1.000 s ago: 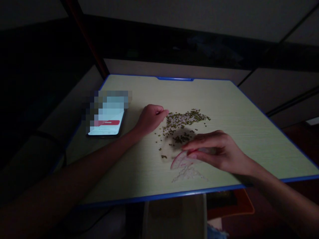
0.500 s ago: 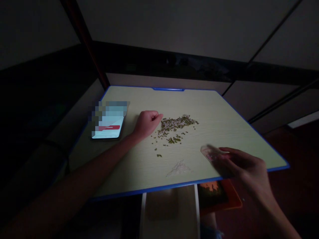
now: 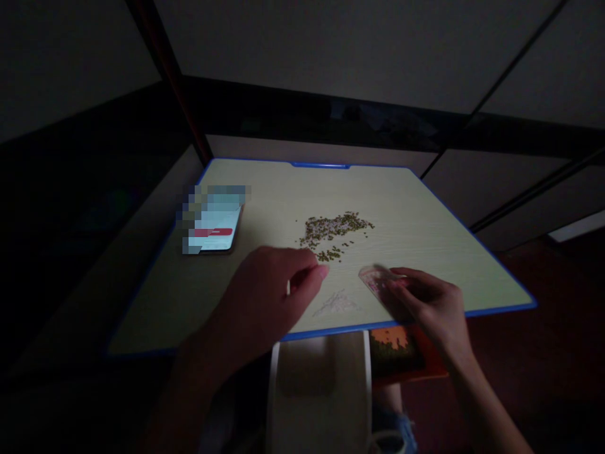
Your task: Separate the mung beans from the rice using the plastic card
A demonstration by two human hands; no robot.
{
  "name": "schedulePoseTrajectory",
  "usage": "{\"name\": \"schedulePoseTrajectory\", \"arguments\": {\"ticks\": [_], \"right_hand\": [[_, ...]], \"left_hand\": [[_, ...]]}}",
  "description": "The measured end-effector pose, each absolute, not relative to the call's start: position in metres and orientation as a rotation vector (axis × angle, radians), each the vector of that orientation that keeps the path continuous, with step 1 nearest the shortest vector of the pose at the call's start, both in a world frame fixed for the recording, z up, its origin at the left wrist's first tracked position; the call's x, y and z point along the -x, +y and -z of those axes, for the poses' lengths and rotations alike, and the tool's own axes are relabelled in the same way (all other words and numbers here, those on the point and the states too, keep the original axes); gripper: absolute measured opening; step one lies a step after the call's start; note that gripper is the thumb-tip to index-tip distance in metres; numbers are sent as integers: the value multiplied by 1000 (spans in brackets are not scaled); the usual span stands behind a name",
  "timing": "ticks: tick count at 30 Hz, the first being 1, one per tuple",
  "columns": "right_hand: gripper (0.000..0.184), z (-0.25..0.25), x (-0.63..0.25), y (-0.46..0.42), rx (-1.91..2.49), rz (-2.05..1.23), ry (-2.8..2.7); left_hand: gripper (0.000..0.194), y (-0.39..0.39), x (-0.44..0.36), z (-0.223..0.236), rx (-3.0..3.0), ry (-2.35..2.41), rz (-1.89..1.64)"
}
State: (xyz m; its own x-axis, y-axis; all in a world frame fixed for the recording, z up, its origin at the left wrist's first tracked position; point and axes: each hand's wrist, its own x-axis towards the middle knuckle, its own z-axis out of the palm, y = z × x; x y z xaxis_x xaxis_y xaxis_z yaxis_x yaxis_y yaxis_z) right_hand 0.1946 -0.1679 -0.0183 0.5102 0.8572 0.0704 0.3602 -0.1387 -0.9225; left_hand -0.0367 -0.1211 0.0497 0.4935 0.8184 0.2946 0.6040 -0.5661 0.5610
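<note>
My left hand [image 3: 269,293] is over the front of the board, its fingers curled and the thumb close to the fingertips; whatever they hold, if anything, is hidden. The fingertips are just at the near edge of a heap of small green beans [image 3: 357,222] mixed with pale grains [image 3: 331,227]. My right hand [image 3: 432,302] grips a small clear plastic container [image 3: 372,277], tilted low over the board, with something pinkish or pale inside that I cannot make out. Between the hands, near the front edge, lies a small pile of whitish grains [image 3: 338,302].
The pale board [image 3: 283,183] has a blue rim. A phone [image 3: 215,227] with a lit screen rests at its left. Below the front edge an open drawer [image 3: 321,391] juts out, with an orange-edged object [image 3: 397,353] beside it.
My left hand has moved from the left end of the bean heap back toward the front edge. My right hand, with the clear container, has shifted a little left, closer to the whitish pile.
</note>
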Motion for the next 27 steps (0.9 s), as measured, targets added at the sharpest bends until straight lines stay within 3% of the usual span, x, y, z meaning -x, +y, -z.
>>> {"name": "schedulePoseTrajectory", "arguments": {"ticks": [3, 8, 12, 18, 27], "right_hand": [[27, 22, -191, -167, 1697, -605, -1074], [25, 26, -176, -164, 1630, -636, -1132], [23, 28, -159, -160, 1591, -654, -1205], [23, 30, -141, -156, 1546, -695, -1286], [25, 14, -166, -127, 1449, -729, -1436]], "left_hand": [[33, -169, 47, -12, -2083, 1420, -942], [19, -229, 68, 72, -1572, 1906, -633], [37, -247, 74, 116, -1191, 1874, -538], [48, -236, 70, 134, -1040, 1663, -585], [44, -228, 71, 126, -905, 1522, -709]]}}
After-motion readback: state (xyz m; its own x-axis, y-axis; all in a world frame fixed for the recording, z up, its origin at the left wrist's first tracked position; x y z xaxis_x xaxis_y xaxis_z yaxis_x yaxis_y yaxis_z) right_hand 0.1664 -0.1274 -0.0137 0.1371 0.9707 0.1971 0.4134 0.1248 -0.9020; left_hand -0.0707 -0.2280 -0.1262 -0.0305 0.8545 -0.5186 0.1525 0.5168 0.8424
